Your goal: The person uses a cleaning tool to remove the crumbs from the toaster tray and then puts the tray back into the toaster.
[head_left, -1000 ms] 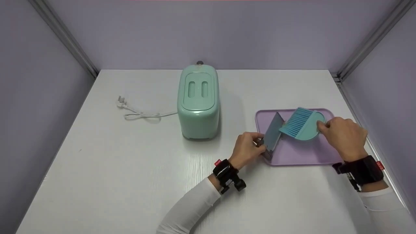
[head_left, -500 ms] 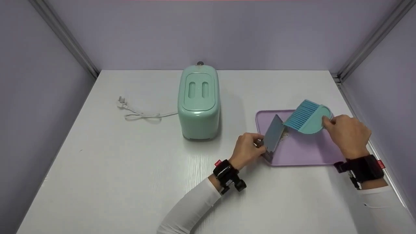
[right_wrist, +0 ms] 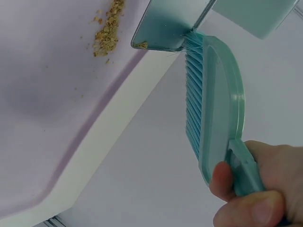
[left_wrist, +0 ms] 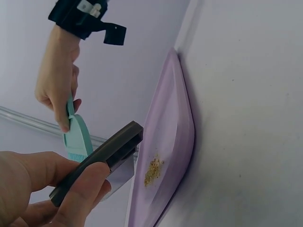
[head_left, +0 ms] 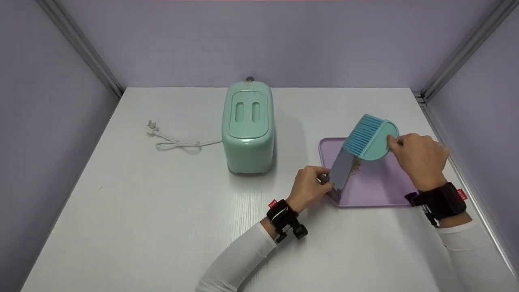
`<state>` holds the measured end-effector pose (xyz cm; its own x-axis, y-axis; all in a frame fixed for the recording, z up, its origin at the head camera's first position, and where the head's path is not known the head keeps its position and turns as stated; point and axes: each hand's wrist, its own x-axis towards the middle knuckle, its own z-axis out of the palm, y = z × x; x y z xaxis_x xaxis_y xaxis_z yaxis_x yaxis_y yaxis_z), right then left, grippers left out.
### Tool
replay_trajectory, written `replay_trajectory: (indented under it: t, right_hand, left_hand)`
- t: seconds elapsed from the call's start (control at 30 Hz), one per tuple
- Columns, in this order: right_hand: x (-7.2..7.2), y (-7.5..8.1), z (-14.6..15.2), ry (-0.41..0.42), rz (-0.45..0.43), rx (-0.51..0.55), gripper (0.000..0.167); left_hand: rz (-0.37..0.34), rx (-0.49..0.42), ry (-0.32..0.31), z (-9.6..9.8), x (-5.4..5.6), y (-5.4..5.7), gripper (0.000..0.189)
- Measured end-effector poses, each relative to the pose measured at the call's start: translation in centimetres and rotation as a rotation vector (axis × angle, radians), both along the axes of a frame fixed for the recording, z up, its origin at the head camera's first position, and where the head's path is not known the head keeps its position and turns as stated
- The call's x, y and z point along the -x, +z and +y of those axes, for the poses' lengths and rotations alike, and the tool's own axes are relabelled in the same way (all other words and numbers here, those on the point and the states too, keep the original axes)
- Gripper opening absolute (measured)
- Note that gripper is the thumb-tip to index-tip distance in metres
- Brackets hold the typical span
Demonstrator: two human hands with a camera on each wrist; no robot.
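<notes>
My left hand [head_left: 309, 187] pinches the dark handle of a grey metal crumb tray [head_left: 339, 173], tilted up over the left part of a purple tray [head_left: 389, 192]. A teal brush [head_left: 378, 142] is gripped by its handle in my right hand [head_left: 420, 159]. Its blue bristles touch the crumb tray's far end, as the right wrist view shows. A few crumbs cling in one corner of the crumb tray's metal plate [right_wrist: 163, 23]. Below, on the purple tray, lies a small heap of brown crumbs [right_wrist: 109, 33].
A mint-green toaster [head_left: 248, 125] with a lid on top stands at the middle back of the white table [head_left: 154, 211]. Its white cord and plug [head_left: 152, 129] lie to its left. Pale walls enclose the back and both sides.
The brush first lifted away up and to the right, then came left onto the far end of the crumb tray. More crumbs show on the purple tray. My left hand stayed put.
</notes>
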<state>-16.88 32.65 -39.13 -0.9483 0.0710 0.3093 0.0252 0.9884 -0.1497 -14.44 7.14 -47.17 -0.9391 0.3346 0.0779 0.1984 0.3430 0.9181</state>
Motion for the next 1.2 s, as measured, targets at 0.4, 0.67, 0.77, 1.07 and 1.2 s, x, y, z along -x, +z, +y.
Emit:
replay_trajectory:
  t: [0.4,0.67,0.77,1.07,1.2]
  right_hand:
    - [0.1,-0.9,0.4,0.014,-0.041,-0.031,0.05]
    - [-0.3,-1.5,1.5,0.006,-0.034,-0.062,0.051]
    - [-0.5,-1.7,1.9,0.003,-0.032,-0.078,0.051]
    - [-1.4,-0.8,3.6,-0.047,-0.153,0.008,0.056]
    - [-2.1,0.0,3.8,-0.03,-0.165,0.039,0.054]
  left_hand:
    - [0.033,0.032,0.002,0.0,0.0,0.1,0.032]
    - [0.053,0.04,0.018,-0.2,0.2,0.2,0.032]
    - [0.065,0.036,0.022,-0.3,0.2,0.0,0.032]
    - [0.045,0.008,0.013,-0.2,0.3,-0.1,0.031]
    - [0.021,0.001,0.012,-0.3,0.4,0.0,0.03]
